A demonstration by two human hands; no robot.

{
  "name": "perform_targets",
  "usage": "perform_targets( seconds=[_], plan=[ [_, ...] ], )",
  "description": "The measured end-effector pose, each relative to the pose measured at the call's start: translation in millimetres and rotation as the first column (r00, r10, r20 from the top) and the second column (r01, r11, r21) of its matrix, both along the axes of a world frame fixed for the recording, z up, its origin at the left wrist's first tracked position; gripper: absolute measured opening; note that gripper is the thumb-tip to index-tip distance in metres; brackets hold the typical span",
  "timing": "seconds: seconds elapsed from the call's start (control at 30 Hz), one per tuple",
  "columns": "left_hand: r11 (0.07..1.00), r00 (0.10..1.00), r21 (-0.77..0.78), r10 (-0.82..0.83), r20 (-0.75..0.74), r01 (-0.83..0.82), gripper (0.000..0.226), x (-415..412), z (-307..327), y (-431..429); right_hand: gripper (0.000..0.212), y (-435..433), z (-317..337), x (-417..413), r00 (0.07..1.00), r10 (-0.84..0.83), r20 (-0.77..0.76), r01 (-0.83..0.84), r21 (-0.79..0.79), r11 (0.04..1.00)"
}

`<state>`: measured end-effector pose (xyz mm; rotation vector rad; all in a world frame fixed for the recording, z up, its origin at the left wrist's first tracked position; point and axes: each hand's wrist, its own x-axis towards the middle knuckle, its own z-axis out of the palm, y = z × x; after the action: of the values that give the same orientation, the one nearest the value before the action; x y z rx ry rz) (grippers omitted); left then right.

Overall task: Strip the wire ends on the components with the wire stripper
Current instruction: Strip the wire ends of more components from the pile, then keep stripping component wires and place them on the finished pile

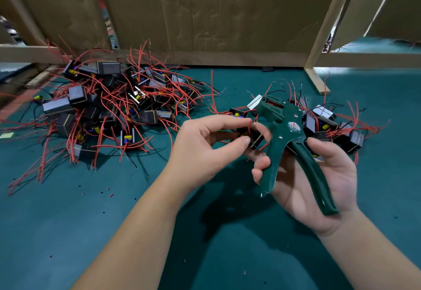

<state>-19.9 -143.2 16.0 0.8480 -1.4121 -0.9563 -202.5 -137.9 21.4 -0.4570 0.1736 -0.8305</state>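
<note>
My left hand [205,146] pinches a small black component [254,138] with red wires, held just left of the wire stripper. My right hand [319,180] grips the dark green wire stripper [287,134] by its handles, which are spread apart, with the jaws pointing up and to the left. A large pile of components with red wires [109,109] lies on the table at the left. A smaller group of components [325,121] lies behind the stripper at the right.
The green table mat [68,221] carries small red and black bits of insulation [111,195]. A cardboard wall [205,16] and wooden frame posts [319,71] close off the back. A wooden rail [27,54] runs along the far left.
</note>
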Motion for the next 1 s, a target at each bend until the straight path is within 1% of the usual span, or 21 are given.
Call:
perform_targets(
  seconds=[0.07,0.1,0.17,0.2,0.23,0.33,0.4,0.47,0.53,0.63,0.67,0.73,0.8,0.9,1.0],
  plan=[
    [0.999,0.999,-0.022,-0.032,-0.008,0.032,0.020,-6,-1,3,0.081,0,0,0,1.000,-0.009,0.000,0.009,0.017,1.000],
    [0.999,1.000,-0.040,-0.014,-0.003,0.014,0.014,-9,-2,3,0.079,0,0,0,1.000,-0.012,-0.004,0.012,0.023,1.000],
    [0.994,0.995,-0.045,0.103,0.006,-0.103,0.010,-13,-5,1,0.070,1,0,1,1.000,0.018,0.012,-0.019,0.016,1.000],
    [0.989,0.989,-0.027,0.148,-0.006,-0.148,0.013,-14,-5,1,0.066,2,1,3,0.998,0.051,0.030,-0.051,0.002,0.999],
    [0.987,0.986,-0.005,0.160,-0.037,-0.160,0.015,-15,-5,1,0.064,3,1,4,0.996,0.079,0.043,-0.078,-0.011,0.997],
    [0.998,0.984,0.051,0.056,-0.167,-0.048,0.017,-16,1,4,0.065,4,1,8,0.992,0.119,0.047,-0.118,-0.020,0.993],
    [0.996,0.974,0.093,0.010,-0.226,0.012,0.019,-16,5,7,0.067,5,0,9,0.986,0.154,0.058,-0.152,-0.033,0.988],
    [0.990,0.964,0.138,0.023,-0.264,0.014,0.017,-15,7,7,0.071,5,0,9,0.984,0.173,0.035,-0.172,-0.042,0.984],
    [0.986,0.960,0.167,0.070,-0.269,-0.025,0.017,-13,8,5,0.073,7,-1,9,0.983,0.180,-0.018,-0.181,-0.061,0.982],
    [0.976,0.961,0.203,0.123,-0.248,-0.072,0.024,-7,7,0,0.079,8,-4,10,0.981,0.133,-0.139,-0.145,-0.082,0.986],
    [0.973,0.966,0.212,0.133,-0.222,-0.086,0.026,-5,7,-1,0.080,8,-5,10,0.980,0.109,-0.166,-0.123,-0.078,0.989],
    [0.969,0.982,0.218,0.147,-0.121,-0.118,0.027,0,8,-2,0.078,8,-6,9,0.975,0.086,-0.203,-0.103,-0.077,0.992],
    [0.966,0.986,0.208,0.165,-0.037,-0.154,0.023,3,11,-2,0.072,9,-4,8,0.968,0.110,-0.227,-0.133,-0.086,0.987],
    [0.968,0.984,0.177,0.168,0.066,-0.177,0.021,8,17,1,0.066,10,-2,6,0.951,0.193,-0.240,-0.225,-0.115,0.967],
    [0.974,0.982,0.152,0.151,0.116,-0.168,0.023,15,21,3,0.057,12,-1,6,0.934,0.247,-0.257,-0.291,-0.149,0.945]
  ],
)
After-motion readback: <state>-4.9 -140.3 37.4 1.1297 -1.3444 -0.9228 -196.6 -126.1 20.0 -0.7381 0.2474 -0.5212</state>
